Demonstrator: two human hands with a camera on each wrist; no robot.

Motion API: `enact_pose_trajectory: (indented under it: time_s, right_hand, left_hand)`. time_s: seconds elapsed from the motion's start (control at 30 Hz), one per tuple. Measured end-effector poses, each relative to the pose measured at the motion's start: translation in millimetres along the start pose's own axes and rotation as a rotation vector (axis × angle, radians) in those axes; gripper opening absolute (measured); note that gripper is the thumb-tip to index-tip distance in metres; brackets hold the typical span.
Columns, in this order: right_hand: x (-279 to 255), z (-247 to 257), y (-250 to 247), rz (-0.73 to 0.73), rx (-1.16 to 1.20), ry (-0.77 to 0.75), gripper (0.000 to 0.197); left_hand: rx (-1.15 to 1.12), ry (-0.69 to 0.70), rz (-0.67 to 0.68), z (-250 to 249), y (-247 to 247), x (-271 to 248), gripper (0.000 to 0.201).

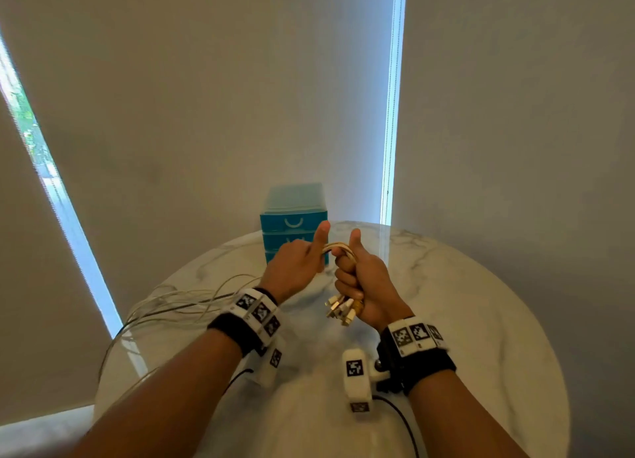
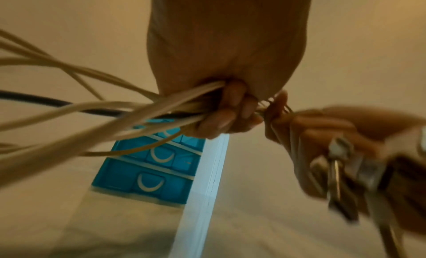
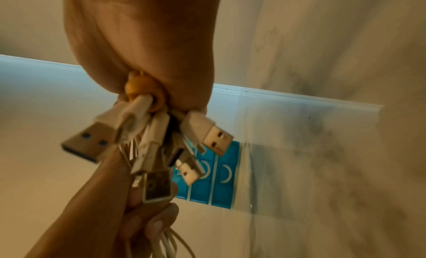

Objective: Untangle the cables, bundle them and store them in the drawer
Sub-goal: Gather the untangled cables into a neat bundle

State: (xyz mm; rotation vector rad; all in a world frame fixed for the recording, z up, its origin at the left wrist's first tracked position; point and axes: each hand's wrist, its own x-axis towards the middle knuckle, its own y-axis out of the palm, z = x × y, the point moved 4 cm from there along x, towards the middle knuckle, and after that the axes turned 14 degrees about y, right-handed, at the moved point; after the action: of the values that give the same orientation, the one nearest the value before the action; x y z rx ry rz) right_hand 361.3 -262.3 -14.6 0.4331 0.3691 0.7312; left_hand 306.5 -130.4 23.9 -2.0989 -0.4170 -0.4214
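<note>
Both hands hold a bunch of white cables [image 1: 338,249] above the round marble table [image 1: 481,303]. My right hand [image 1: 360,278] grips the bunch in a fist, thumb up, with several USB plugs [image 1: 342,309] [image 3: 207,132] sticking out below it. My left hand [image 1: 295,265] [image 2: 230,114] grips the same cables just to the left, thumb raised. The loose lengths [image 1: 178,303] [image 2: 80,107] trail left over the table's edge. A dark cable [image 2: 46,100] runs among them. The blue three-drawer box [image 1: 293,223] [image 2: 152,163] [image 3: 214,178] stands behind the hands, its drawers closed.
The table stands close to a wall with roller blinds [image 1: 206,96]; bright window strips [image 1: 390,131] show between them. A black wire [image 1: 402,419] from my right wrist camera lies on the table's near part.
</note>
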Motion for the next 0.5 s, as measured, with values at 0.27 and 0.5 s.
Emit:
enact_pose_trajectory:
  time_s: [0.27,0.5]
  right_hand:
    - [-10.4,-6.0,35.5,0.273,-0.036,0.050,0.051]
    - [-4.5,-20.5,34.6,0.393,-0.085,0.105,0.045]
  left_hand:
    - [0.124,-0.001,0.027,-1.4,-51.0,32.8,0.055]
    - [0.101,-0.022,0.045,0.7,-51.3,37.9,0.065]
